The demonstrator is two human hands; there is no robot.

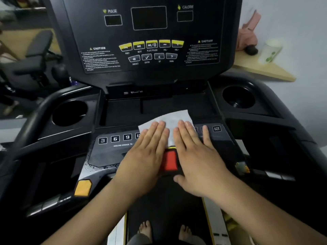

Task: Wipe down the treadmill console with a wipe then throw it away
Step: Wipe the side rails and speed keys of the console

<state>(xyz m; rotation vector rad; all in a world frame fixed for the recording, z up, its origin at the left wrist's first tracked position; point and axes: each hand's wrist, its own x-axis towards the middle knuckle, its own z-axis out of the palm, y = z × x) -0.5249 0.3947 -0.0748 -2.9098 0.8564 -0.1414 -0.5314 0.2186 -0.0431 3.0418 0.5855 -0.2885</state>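
Note:
A white wipe (174, 119) lies spread flat on the lower panel of the black treadmill console (109, 152), across the row of number buttons. My left hand (143, 156) presses flat on the wipe's left part, fingers together and extended. My right hand (196, 156) lies flat beside it on the wipe's right part, little finger spread toward the "12" button. Between the two hands the red stop button (169, 160) shows. The wipe's near edge is hidden under my palms. The upper display panel (148, 32) with yellow keys stands behind.
Round cup holders sit at the left (69, 113) and right (238, 97) of the console. A curved handrail (30, 124) runs at the left. A wooden shelf (261, 68) at the right holds a white cup and a pink item. My bare feet stand on the belt below.

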